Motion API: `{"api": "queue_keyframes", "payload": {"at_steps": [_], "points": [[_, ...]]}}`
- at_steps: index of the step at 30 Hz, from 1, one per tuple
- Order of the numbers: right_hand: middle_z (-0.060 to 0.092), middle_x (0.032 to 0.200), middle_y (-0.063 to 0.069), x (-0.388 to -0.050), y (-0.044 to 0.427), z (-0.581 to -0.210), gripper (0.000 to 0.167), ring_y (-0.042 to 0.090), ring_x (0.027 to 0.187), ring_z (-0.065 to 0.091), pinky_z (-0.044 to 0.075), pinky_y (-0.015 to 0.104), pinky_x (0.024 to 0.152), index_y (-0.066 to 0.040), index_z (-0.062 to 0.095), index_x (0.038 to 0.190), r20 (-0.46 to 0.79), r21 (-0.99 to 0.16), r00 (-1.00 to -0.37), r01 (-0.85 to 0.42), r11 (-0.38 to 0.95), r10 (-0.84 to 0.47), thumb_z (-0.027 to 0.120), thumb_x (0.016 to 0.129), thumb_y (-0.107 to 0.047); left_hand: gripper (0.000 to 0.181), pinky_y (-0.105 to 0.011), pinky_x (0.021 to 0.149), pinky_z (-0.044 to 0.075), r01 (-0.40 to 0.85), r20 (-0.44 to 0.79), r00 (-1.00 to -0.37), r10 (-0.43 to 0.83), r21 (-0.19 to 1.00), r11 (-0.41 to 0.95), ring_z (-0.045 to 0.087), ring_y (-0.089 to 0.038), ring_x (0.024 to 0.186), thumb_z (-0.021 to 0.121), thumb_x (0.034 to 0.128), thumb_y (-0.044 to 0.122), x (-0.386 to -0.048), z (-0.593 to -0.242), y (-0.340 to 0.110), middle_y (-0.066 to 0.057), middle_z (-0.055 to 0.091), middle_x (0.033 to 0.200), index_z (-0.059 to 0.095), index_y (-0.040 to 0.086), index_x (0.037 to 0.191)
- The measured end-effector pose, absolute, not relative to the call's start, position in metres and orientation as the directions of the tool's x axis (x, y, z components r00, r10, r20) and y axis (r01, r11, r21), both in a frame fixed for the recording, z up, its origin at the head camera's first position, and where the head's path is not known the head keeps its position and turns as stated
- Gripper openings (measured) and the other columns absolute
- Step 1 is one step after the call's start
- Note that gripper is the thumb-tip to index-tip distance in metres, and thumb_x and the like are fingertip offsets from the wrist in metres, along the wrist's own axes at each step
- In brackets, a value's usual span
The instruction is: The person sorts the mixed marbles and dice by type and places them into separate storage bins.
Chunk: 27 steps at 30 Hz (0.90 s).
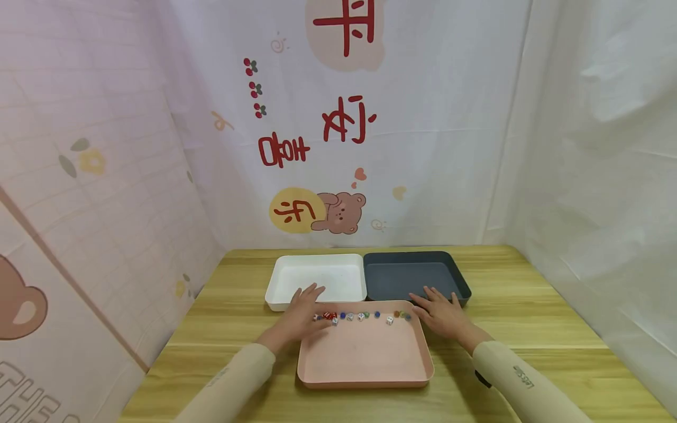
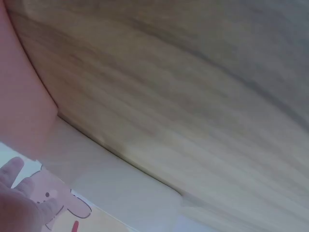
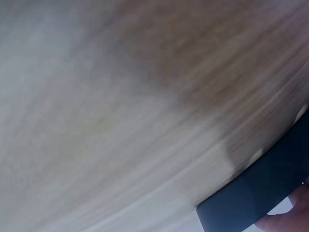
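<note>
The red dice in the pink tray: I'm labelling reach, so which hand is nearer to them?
Left. The left hand is at the far left corner of the pink tray, close beside the red dice; the right hand is across at its far right corner.

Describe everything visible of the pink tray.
The pink tray is a rounded rectangle with low walls, smooth like plastic. It lies flat on the table, nearer than the white tray and dark tray. Inside, dice and beads line its far side. Left grip and right grip are at its far corners; contact is unclear.
</note>
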State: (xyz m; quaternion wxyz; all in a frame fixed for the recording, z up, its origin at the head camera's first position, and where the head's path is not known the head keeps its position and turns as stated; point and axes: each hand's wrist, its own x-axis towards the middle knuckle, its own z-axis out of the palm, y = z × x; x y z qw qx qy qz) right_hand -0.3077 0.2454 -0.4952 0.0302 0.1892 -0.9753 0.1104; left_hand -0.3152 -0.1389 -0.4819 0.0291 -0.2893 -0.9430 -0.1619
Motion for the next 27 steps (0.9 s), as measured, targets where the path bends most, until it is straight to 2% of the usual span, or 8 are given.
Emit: {"api": "queue_keyframes", "payload": {"at_steps": [5,12,20,27], "points": [[0.035,0.154,0.025,-0.308,0.245,-0.495,0.051,0.047,0.141,0.030,0.012,0.078,0.104,-0.016,0.051,0.147,0.105,-0.207,-0.927,-0.373,0.904,-0.359,0.043,0.105,-0.045,0.031,-0.063,0.115,0.013,0.583,0.162,-0.812,0.560,0.228,0.780,0.023,-0.040,0.146,0.073,0.0899,0.039,-0.315,-0.482,-0.133,-0.019,0.039,0.152,0.077,0.019,0.114],[0.036,0.153,0.025,-0.308,0.244,-0.494,0.051,0.047,0.141,0.030,0.012,0.078,0.104,-0.016,0.052,0.147,0.114,-0.208,-0.927,-0.374,0.904,-0.358,0.043,0.105,-0.045,0.021,-0.066,0.112,0.018,0.614,0.174,-0.787,0.591,0.127,0.779,0.026,-0.042,0.144,0.075,0.0879,0.037,-0.314,-0.485,-0.132,-0.019,0.043,0.149,0.080,0.023,0.103],[0.035,0.154,0.025,-0.307,0.244,-0.491,0.050,0.047,0.142,0.029,0.012,0.078,0.104,-0.016,0.051,0.147,0.105,-0.211,-0.930,-0.367,0.906,-0.352,0.043,0.105,-0.044,0.022,-0.066,0.113,0.015,0.638,0.170,-0.769,0.616,0.150,0.756,0.024,-0.043,0.145,0.076,0.0873,0.033,-0.317,-0.484,-0.129,-0.020,0.041,0.150,0.078,0.021,0.105],[0.035,0.154,0.026,-0.306,0.244,-0.491,0.050,0.047,0.142,0.029,0.012,0.078,0.104,-0.016,0.051,0.147,0.090,-0.226,-0.931,-0.364,0.904,-0.353,0.044,0.105,-0.043,0.010,-0.067,0.111,0.020,0.651,0.204,-0.758,0.620,0.171,0.740,0.031,-0.044,0.140,0.080,0.0845,0.029,-0.318,-0.486,-0.125,-0.020,0.051,0.139,0.077,0.020,0.089]]}}
